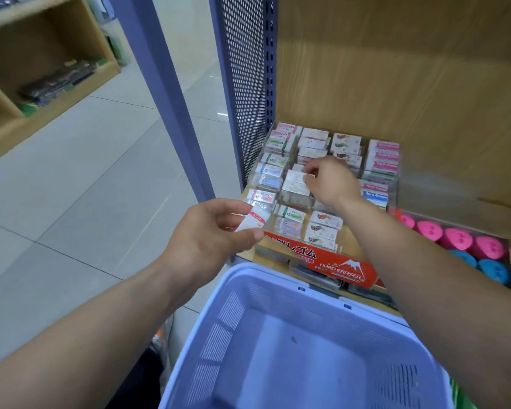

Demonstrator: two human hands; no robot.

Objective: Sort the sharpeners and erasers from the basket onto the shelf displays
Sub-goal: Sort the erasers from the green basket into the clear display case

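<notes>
Pinched in left grip (216,228): sleeved eraser (252,222), over display rack's (322,258) front-left corner. Pinched in right grip (328,181): second eraser (295,182), at a middle compartment. Judged light, stiff, slick in wrapping; best taken across the long edges. Basket (236,290) near rack's front edge.
</notes>
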